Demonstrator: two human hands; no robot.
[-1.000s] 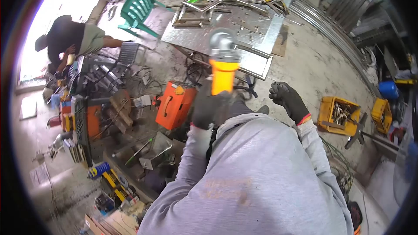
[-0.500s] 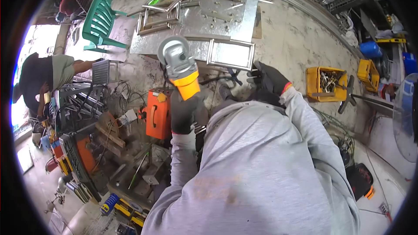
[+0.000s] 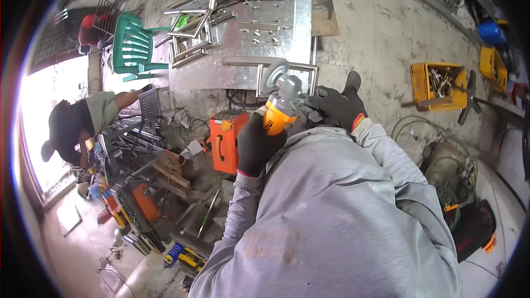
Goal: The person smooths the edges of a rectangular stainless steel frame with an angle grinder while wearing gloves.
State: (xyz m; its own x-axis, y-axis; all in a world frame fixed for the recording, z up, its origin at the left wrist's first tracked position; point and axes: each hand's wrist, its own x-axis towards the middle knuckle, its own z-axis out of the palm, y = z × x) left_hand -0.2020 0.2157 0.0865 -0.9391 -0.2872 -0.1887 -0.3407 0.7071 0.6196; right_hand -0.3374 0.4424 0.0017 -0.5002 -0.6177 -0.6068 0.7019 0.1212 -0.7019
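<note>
My left hand (image 3: 256, 143), in a dark glove, is wrapped around the orange body of an angle grinder (image 3: 280, 111). The grinder's grey disc (image 3: 274, 75) points away from me, over the near part of a small rectangular metal frame (image 3: 314, 75). My right hand (image 3: 338, 106), also gloved, is closed beside the grinder's head and the frame's near right corner. Its fingers are bent, and what lies in them is hidden. The frame extends over the near edge of a sheet-metal work surface (image 3: 221, 74).
More metal frames (image 3: 190, 49) and bars lie on the surface. An orange machine box (image 3: 225, 146) stands left, beyond it a green plastic chair (image 3: 132, 47) and another person (image 3: 69, 129). Right are a yellow crate (image 3: 436, 105) of metal pieces and a green hose (image 3: 414, 121).
My left hand has brought the grinder rightward, over the frame and close to my right hand. My right hand has shifted slightly toward the grinder. The camera view has turned.
</note>
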